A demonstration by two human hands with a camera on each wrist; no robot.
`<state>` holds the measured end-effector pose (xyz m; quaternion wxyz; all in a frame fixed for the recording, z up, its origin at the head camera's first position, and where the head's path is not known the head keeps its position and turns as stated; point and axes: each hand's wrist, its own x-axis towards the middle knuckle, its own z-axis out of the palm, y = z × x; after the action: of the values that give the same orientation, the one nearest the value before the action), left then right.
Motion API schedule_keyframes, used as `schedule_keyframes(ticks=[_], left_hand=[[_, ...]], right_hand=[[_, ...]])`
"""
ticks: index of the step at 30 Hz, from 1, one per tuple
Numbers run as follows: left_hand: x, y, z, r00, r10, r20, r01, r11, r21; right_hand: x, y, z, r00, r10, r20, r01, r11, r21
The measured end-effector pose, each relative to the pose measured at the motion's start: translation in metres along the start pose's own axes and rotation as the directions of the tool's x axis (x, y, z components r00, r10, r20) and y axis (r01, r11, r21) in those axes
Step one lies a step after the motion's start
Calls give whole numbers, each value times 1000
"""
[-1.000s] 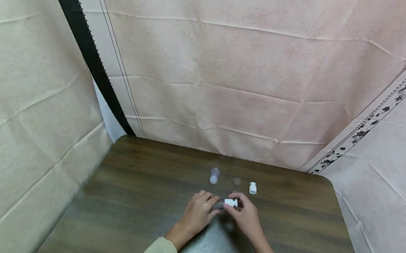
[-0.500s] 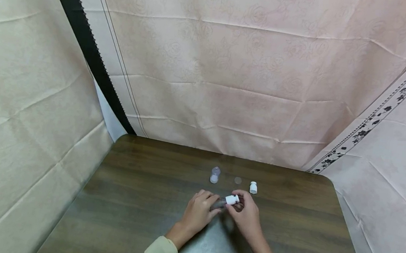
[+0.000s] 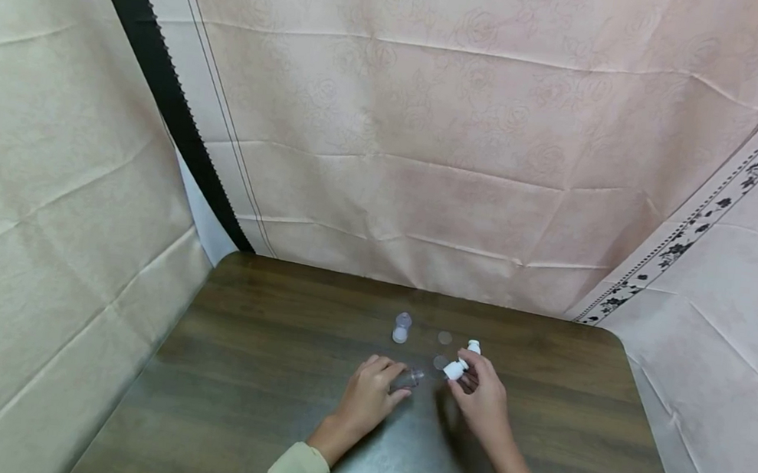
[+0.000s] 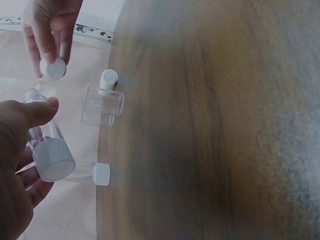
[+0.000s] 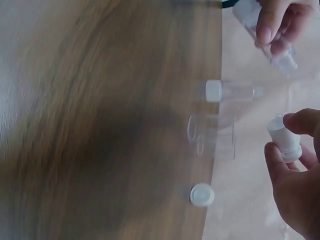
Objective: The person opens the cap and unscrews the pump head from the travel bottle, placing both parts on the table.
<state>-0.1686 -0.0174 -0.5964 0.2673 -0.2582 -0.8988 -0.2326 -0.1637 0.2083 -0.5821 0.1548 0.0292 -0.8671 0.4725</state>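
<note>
My left hand (image 3: 365,393) grips a small clear bottle with a white base (image 4: 54,160), tilted with its open neck toward the right hand. A short gap away, my right hand (image 3: 485,402) pinches a white pump top (image 5: 285,139) between thumb and fingers. Behind the right hand stands a second white pump top (image 3: 474,346), partly covered by the fingers in the head view. Another clear bottle with a white base (image 3: 401,327) stands farther back, left of centre. Clear round caps (image 4: 103,106) stand between that bottle and the second pump top.
All of this is on a brown wood-grain table (image 3: 258,332), near its far edge. Pale patterned cloth (image 3: 430,142) hangs behind the table, with more cloth at both sides. Light glares off the tabletop between the forearms.
The white pump top has come away from the bottle's neck and moved right with my right hand. My left hand keeps its hold on the bottle, almost in place.
</note>
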Motion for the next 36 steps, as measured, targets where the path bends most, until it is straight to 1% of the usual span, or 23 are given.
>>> schedule_keyframes(ticks=[4, 8, 11, 16, 19, 23, 29, 32, 36], left_hand=[[-1, 0, -2, 1000, -16, 21, 16, 1000, -10], [-2, 1, -2, 999, -28, 41, 29, 1000, -10], [-3, 0, -1, 999, -27, 38, 27, 1000, -8], [-4, -2, -1, 999, -25, 26, 26, 1000, -13], [-4, -3, -2, 999, -31, 29, 31, 999, -15], [-4, -4, -3, 999, -39, 35, 40, 999, -19], [-3, -4, -4, 998, -44, 34, 45, 999, -26], [-3, -4, -4, 998, -44, 39, 45, 999, -30], [-3, -4, -3, 998, -41, 42, 42, 998, -41]], right_hand=[[6, 10, -9, 998, 49, 47, -48, 998, -39], [10, 19, -15, 996, 47, 78, -41, 996, -79], [13, 26, -17, 995, 47, 91, -37, 993, -110], [17, 37, -20, 987, 93, 131, -77, 989, -124], [20, 43, -22, 981, 108, 164, -84, 985, -148], [24, 49, -23, 974, 97, 204, -53, 976, -211], [28, 56, -24, 965, 73, 251, 8, 951, -311], [29, 60, -23, 959, 75, 274, 22, 941, -337], [29, 64, -22, 953, 80, 292, 27, 939, -343]])
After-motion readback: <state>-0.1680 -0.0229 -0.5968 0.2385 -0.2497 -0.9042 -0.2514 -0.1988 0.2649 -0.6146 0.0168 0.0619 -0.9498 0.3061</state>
